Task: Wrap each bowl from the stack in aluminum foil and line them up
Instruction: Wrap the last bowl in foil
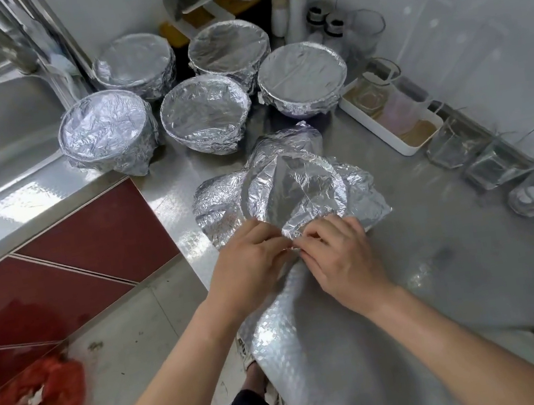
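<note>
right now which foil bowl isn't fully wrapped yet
The nearest bowl, its foil pinched by the left hand and right hand. That foil flares out loose; the five bowls behind are wrapped tight.

Left arm: bare forearm, enters from the lower left edge, angled up and rightward; wrist roughly straight. Left hand: back facing the camera, fingers curled, tips pinching the near edge of the foil. Right arm: bare forearm, enters from the lower right edge, angled up and leftward. Right hand: back up, fingers curled, tips pinching the same foil edge. Both hands: side by side, fingertips meeting at the middle.
</note>
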Available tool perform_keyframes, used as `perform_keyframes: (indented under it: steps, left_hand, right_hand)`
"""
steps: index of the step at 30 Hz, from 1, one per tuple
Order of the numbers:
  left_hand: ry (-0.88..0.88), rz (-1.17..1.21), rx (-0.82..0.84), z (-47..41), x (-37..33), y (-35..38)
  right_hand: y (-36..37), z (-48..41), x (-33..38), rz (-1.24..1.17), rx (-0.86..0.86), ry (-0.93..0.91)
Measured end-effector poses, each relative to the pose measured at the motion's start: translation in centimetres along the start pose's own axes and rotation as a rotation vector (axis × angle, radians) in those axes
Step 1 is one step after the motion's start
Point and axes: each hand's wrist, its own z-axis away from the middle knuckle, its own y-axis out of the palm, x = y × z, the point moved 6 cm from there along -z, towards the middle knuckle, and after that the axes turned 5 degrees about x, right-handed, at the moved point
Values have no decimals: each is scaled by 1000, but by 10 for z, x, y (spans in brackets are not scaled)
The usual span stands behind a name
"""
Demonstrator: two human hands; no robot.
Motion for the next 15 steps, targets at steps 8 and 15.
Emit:
perform_keyframes:
  steps: [8, 15]
  left_hand:
    - [-6, -11, -106, -1, 10, -1]
    - [26, -3, -50, 8, 4, 2]
  right_hand:
    - [-8, 2, -19, -22, 39, -47]
    - [-2, 5, -17, 27, 33, -102]
